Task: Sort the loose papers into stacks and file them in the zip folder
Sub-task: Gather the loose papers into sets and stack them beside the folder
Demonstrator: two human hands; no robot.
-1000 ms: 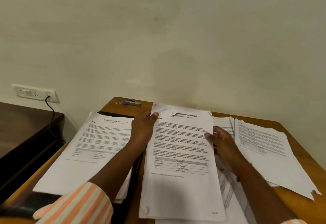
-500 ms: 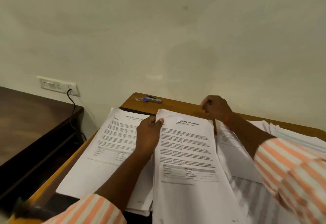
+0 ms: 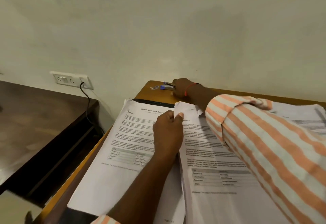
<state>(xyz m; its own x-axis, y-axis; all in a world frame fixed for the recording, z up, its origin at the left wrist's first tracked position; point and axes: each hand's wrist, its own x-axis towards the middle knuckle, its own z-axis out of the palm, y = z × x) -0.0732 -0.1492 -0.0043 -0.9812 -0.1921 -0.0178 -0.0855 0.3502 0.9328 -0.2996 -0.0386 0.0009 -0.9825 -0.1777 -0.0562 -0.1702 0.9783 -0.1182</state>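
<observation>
The wooden desk (image 3: 151,93) before me shows a bare corner at my twelve o'clock, where a stapler (image 3: 167,87) with a blue end lies close to the cream wall (image 3: 158,29); just beside it, at its nine o'clock, is a small shiny thing (image 3: 154,87) I cannot make out. At my ten o'clock a white socket plate (image 3: 71,79) sits on the wall. A black cable (image 3: 87,100) hangs from its right end, down behind a dark wooden table (image 3: 44,118) at my nine o'clock.

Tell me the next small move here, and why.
Probably lift the stapler and bring it back to the paper stack. The right hand is on the stapler's end at the far corner of the table, though a firm grip is unclear. The left hand pinches the stack's top corner, seemingly ready for stapling.
</observation>
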